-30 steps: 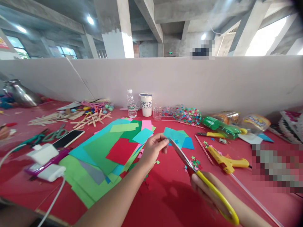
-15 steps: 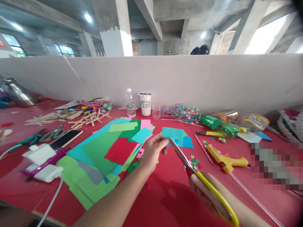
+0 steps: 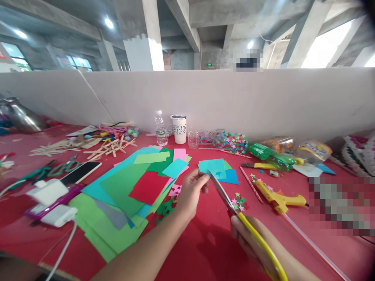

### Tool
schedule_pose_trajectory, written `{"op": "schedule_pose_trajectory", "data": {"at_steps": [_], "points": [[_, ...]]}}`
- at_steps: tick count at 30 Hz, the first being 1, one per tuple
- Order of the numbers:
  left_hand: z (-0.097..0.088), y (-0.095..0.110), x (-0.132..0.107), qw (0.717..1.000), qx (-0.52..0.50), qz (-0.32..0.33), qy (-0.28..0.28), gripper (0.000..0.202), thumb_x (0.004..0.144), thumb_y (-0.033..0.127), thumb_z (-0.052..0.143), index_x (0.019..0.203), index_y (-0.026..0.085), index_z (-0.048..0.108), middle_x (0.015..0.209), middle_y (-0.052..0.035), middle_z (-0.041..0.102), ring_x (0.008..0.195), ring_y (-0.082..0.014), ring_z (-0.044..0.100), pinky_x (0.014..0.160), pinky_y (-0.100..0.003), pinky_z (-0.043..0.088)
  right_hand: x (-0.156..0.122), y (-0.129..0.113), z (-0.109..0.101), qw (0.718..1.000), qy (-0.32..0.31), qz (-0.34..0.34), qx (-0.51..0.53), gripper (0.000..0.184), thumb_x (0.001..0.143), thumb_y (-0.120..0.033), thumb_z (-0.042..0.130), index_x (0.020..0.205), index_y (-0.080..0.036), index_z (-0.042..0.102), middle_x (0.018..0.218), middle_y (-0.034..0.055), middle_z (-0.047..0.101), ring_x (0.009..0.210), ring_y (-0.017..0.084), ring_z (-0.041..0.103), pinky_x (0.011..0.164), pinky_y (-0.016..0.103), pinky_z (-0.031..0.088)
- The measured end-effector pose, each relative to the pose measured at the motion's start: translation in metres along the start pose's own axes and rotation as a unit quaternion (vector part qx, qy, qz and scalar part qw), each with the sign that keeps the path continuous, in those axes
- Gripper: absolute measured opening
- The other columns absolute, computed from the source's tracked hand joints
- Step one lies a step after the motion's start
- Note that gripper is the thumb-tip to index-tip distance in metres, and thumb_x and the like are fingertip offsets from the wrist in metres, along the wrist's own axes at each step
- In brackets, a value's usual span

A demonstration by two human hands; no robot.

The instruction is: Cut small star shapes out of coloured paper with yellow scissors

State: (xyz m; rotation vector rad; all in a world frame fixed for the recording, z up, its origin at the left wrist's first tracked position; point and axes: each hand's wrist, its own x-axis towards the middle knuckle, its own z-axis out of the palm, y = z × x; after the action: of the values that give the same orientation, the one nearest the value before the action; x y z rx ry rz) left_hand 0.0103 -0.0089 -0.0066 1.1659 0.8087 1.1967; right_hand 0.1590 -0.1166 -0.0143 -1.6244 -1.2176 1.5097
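Note:
My left hand (image 3: 192, 191) is raised over the middle of the table, thumb and forefinger pinched together. What lies in the pinch is too small to make out; a bit of blue shows at the fingertips, against blue paper behind. My right hand (image 3: 253, 238) grips yellow-handled scissors (image 3: 225, 195), their blades pointing up and left so that the tips meet the left fingertips. The blades look nearly closed. Beyond the hands lie a light blue paper piece (image 3: 211, 167) and a darker blue one (image 3: 231, 176). Small coloured paper stars (image 3: 239, 201) are heaped beneath the scissors.
Coloured paper sheets (image 3: 125, 187) spread left of my hands. Right are a yellow glue gun (image 3: 278, 197), a striped straw (image 3: 251, 185) and a green bottle (image 3: 271, 156). A water bottle (image 3: 161, 130) and a white cup (image 3: 179, 130) stand before the partition (image 3: 187, 95).
My right hand and the scissors have shifted slightly left and down. The left hand keeps its pinch in nearly the same place, with the blade tips still at its fingertips.

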Motion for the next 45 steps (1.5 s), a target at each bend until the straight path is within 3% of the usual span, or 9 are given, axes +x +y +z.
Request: {"op": "schedule_pose_trajectory", "data": {"at_steps": [7, 17, 24, 31, 39, 45], "points": [[-0.001, -0.001, 0.001, 1.000, -0.010, 0.001, -0.009, 0.014, 0.076, 0.029, 0.059, 0.067, 0.018, 0.056, 0.054, 0.0052, 0.050, 0.049, -0.0080, 0.044, 0.051, -0.022, 0.033, 0.000, 0.001, 0.001, 0.997, 0.059, -0.014, -0.043, 0.053, 0.076, -0.071, 0.046, 0.063, -0.020, 0.044, 0.045, -0.0093, 0.031, 0.036, 0.005, 0.026, 0.035, 0.017, 0.016], [-0.003, 0.002, 0.002, 0.999, -0.017, 0.011, -0.025, 0.013, 0.079, 0.027, 0.058, 0.069, 0.018, 0.057, 0.055, 0.0049, 0.050, 0.050, -0.0077, 0.043, 0.052, -0.022, 0.033, 0.005, 0.007, -0.004, 0.996, 0.034, -0.020, -0.076, 0.051, 0.081, -0.069, 0.042, 0.063, -0.021, 0.039, 0.041, -0.0098, 0.032, 0.031, 0.004, 0.025, 0.031, 0.018, 0.017], [-0.005, 0.005, 0.003, 0.999, -0.022, 0.013, -0.032, 0.012, 0.077, 0.026, 0.060, 0.069, 0.017, 0.058, 0.056, 0.0047, 0.051, 0.049, -0.0074, 0.044, 0.051, -0.022, 0.033, 0.001, -0.002, -0.006, 0.995, 0.046, -0.019, -0.088, 0.052, 0.079, -0.071, 0.043, 0.062, -0.021, 0.039, 0.038, -0.0081, 0.039, 0.027, 0.004, 0.030, 0.030, 0.018, 0.019], [-0.009, 0.006, 0.005, 0.999, -0.024, 0.019, -0.037, 0.014, 0.078, 0.022, 0.057, 0.065, 0.017, 0.054, 0.053, 0.0046, 0.050, 0.049, -0.0077, 0.043, 0.051, -0.022, 0.032, 0.000, 0.003, -0.014, 0.997, -0.050, -0.002, 0.054, 0.057, 0.066, -0.077, 0.050, 0.063, -0.021, 0.046, 0.038, -0.0108, 0.031, 0.027, 0.003, 0.023, 0.026, 0.014, 0.017], [-0.011, 0.007, 0.006, 0.999, -0.030, 0.025, -0.031, 0.015, 0.077, 0.018, 0.056, 0.063, 0.017, 0.052, 0.051, 0.0046, 0.050, 0.047, -0.0072, 0.043, 0.050, -0.021, 0.032, 0.009, 0.013, -0.012, 0.997, -0.066, -0.018, 0.028, 0.062, 0.067, -0.083, 0.042, 0.065, -0.021, 0.045, 0.035, -0.0105, 0.033, 0.024, 0.004, 0.027, 0.025, 0.015, 0.021], [-0.008, 0.008, 0.005, 0.997, -0.054, -0.019, -0.059, 0.010, 0.078, 0.024, 0.060, 0.073, 0.017, 0.057, 0.059, 0.0030, 0.056, 0.051, -0.0082, 0.050, 0.052, -0.021, 0.036, 0.006, 0.010, 0.000, 0.998, 0.046, -0.020, -0.041, 0.055, 0.075, -0.075, 0.044, 0.065, -0.021, 0.040, 0.047, -0.0094, 0.031, 0.033, 0.004, 0.029, 0.030, 0.016, 0.022]]}}
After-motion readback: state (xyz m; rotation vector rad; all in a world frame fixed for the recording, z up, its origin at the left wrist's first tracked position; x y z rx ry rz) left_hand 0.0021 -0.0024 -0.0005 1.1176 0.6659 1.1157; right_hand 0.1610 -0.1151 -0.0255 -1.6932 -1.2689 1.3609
